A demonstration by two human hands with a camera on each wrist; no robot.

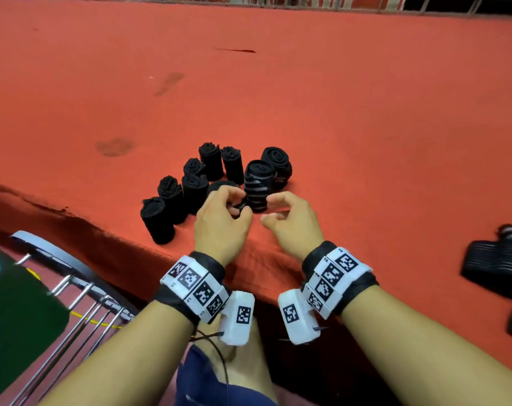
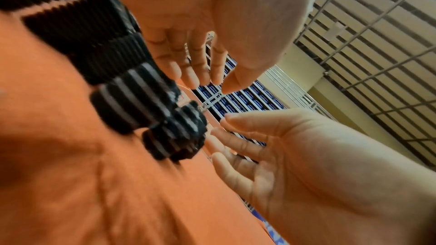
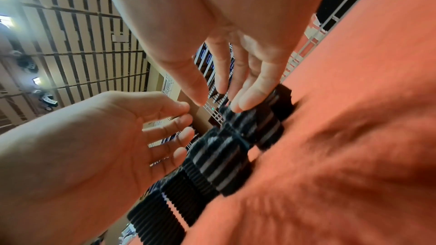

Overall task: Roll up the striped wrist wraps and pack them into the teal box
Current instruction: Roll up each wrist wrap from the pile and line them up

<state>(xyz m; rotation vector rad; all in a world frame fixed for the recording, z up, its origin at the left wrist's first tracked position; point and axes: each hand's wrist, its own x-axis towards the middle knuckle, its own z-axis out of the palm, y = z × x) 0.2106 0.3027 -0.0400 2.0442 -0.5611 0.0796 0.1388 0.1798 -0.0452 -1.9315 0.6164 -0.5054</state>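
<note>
Red cloth (image 1: 336,98) covered the work surface, and the striped roll (image 1: 256,187) stood upright on it, long axis vertical, spiral end facing up. Plain black rolls (image 1: 172,200) stood in a cluster to its left, and another dark roll (image 1: 278,164) stood just behind it. The left hand (image 1: 221,222) lay just left of the striped roll, fingers curled loosely; the head view suggested a dark roll under its fingertips, but the wrist views showed no firm grasp, so I could not tell. The right hand (image 1: 291,221) hovered just right of the striped roll, fingers relaxed and holding nothing. Unrolled wraps (image 1: 498,262) lay well to the right of the striped roll. In my judgement, rolling remained in hand: the next move called for fetching an unrolled wrap. No teal box was identifiable.
</note>
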